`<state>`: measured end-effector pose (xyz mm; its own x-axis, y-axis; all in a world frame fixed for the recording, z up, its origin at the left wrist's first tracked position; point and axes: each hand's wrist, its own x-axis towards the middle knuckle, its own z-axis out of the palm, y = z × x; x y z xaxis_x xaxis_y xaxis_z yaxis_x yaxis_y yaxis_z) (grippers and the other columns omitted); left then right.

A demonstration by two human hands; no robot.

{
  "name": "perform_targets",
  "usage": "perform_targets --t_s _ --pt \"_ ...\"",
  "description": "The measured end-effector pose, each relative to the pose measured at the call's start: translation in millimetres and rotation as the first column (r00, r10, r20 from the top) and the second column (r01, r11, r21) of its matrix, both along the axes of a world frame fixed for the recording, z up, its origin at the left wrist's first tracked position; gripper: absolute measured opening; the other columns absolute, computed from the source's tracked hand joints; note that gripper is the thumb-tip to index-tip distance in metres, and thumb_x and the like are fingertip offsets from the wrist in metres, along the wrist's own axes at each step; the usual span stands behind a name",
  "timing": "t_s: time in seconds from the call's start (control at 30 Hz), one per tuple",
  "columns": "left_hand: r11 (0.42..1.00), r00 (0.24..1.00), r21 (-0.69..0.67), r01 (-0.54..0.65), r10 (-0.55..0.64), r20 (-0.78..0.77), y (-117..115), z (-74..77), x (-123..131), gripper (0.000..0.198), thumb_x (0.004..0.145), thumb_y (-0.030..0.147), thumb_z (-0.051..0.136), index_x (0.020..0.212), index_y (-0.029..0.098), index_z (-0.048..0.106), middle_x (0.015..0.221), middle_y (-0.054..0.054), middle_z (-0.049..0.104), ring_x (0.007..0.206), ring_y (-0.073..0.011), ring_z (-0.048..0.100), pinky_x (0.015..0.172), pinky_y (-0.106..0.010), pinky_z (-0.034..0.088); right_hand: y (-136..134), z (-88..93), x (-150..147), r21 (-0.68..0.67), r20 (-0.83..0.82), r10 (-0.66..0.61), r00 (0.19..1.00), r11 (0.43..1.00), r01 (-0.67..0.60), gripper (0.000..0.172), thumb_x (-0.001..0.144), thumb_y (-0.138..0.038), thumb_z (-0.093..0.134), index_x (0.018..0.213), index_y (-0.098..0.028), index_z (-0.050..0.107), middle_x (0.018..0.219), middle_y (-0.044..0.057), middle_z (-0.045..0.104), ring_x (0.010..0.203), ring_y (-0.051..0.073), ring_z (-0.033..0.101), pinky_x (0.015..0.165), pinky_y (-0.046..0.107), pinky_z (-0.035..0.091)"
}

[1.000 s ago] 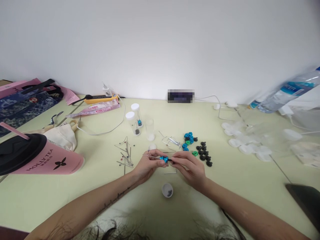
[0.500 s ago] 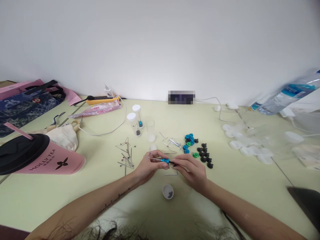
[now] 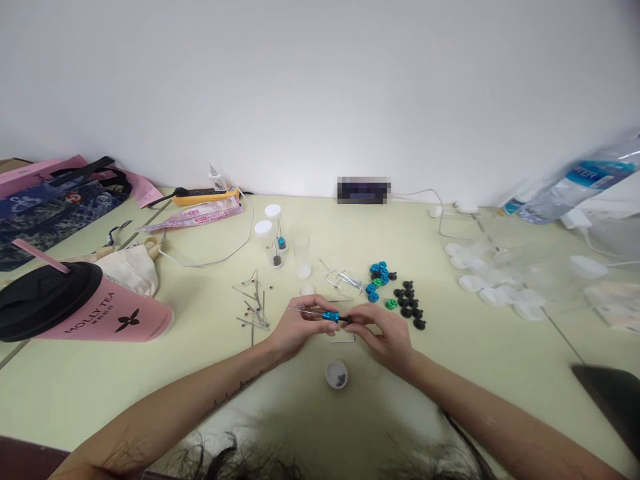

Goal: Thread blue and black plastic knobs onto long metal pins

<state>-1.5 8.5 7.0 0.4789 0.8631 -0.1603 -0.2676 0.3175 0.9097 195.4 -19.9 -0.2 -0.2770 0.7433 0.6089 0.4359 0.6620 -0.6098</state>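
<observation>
My left hand [image 3: 295, 330] pinches a small shiny blue part [image 3: 330, 316] between thumb and fingers, with a thin metal rod [image 3: 306, 311] sticking out to the left. From its right side comes a black piece [image 3: 344, 319], whose end my right hand [image 3: 385, 333] grips with closed fingertips. Just below the hands lies an L-shaped hex key [image 3: 343, 342]. A small white cup [image 3: 337, 375] nearer me holds several tiny grey pieces. To the right lie several blue knobs [image 3: 373, 297], green ones [image 3: 391, 304] and black ones [image 3: 419, 324].
Several thin metal rods [image 3: 257, 310] lie scattered at left. Behind stand two white-capped clear jars [image 3: 263, 229] and an open clear jar [image 3: 303, 253]. A pink drink cup [image 3: 125, 310] leans in at far left; white lids [image 3: 500, 298] and a water bottle [image 3: 575, 187] are at right.
Both hands stay together on the blue part and its black piece. The right fingers have shifted slightly, drawn in around the black end. The whole view has tilted a little.
</observation>
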Motion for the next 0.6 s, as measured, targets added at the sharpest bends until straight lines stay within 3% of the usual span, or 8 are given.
perform_targets --t_s 0.27,0.6 --pt "0.992 0.996 0.122 -0.021 0.031 -0.081 -2.6 4.1 -0.8 0.023 0.063 0.021 0.081 0.081 0.015 0.069 0.082 -0.004 0.069 0.075 -0.0152 0.065 0.070 -0.026 0.052 -0.2 -2.5 0.4 -0.104 -0.029 0.010 1.000 0.995 -0.013 0.009 0.090 -0.026 0.057 0.096 -0.020 0.059 0.073 0.003 0.071 0.059 0.015 0.070 0.053 0.021 0.056" --pt "0.995 0.997 0.101 0.005 0.003 -0.083 -3.9 2.0 -0.6 0.023 0.063 0.022 0.081 0.081 0.013 0.068 0.085 -0.007 0.070 0.083 -0.0194 0.067 0.077 -0.031 0.053 -0.6 -2.5 0.7 -0.167 -0.060 0.049 0.997 0.984 -0.059 0.009 0.093 -0.025 0.053 0.092 -0.019 0.060 0.057 -0.002 0.067 0.043 0.009 0.061 0.044 0.017 0.050"
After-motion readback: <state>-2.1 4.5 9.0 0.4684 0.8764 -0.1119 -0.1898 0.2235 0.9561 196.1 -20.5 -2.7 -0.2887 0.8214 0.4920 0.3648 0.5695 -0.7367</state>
